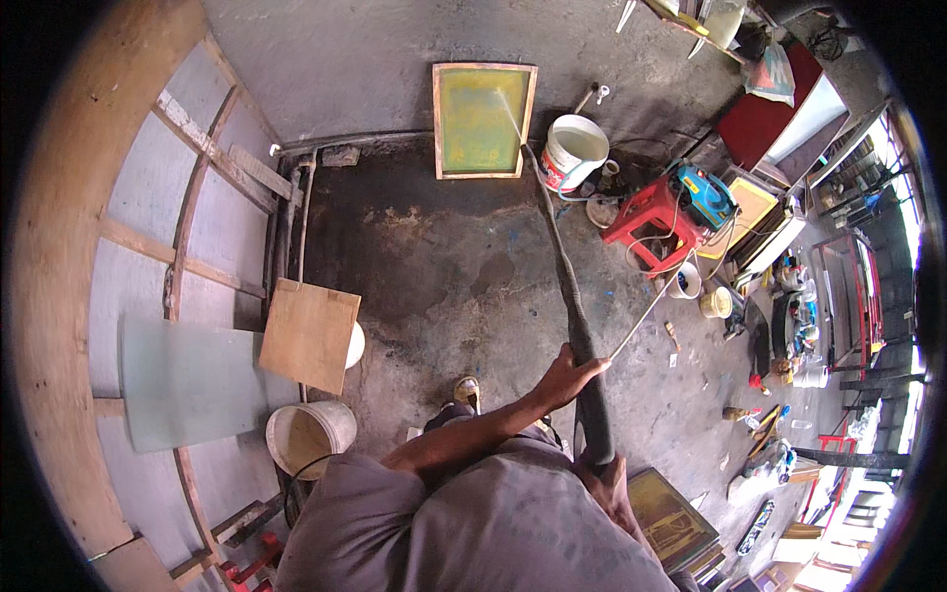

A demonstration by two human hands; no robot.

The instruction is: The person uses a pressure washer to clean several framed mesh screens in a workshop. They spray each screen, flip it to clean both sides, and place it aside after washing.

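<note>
My left hand (575, 373) is closed around the long dark sprayer wand (567, 276), where a thin pale hose runs off to the right. My right hand (607, 479) grips the lower end of the same wand, partly hidden by my shirt. The wand reaches forward, and a fine white jet leaves its tip toward a yellow-green mesh screen (473, 118) in a wooden frame, standing upright against the grey wall on a dark, wet-looking floor.
A white bucket (572, 143), red stool (641, 222) and blue machine (700, 192) stand front right. Left are a plywood board (308, 331), glass pane (182, 385) and bucket (301, 439). Frames, containers and tools crowd the right side, with a screen (661, 518) near my right.
</note>
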